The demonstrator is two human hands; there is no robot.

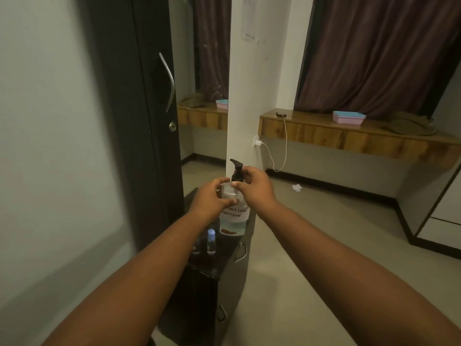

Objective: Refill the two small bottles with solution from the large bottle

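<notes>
The large clear bottle (pixel 233 224) with a black pump top and a white handwritten label stands on a dark cabinet top (pixel 219 260). My left hand (pixel 212 198) wraps around the bottle's shoulder. My right hand (pixel 254 187) pinches the black pump collar just below the nozzle. Two small clear bottles stand in front of it: one with a pale blue cap (pixel 211 242), the other (pixel 196 245) partly hidden behind my left forearm.
A tall dark wardrobe door (pixel 139 116) with a metal handle stands to the left. A white pillar (pixel 252 83) rises behind the cabinet. A wooden ledge (pixel 349 136) along the right wall holds a pink and blue box (pixel 348 118). A charger cable (pixel 279 156) hangs below it.
</notes>
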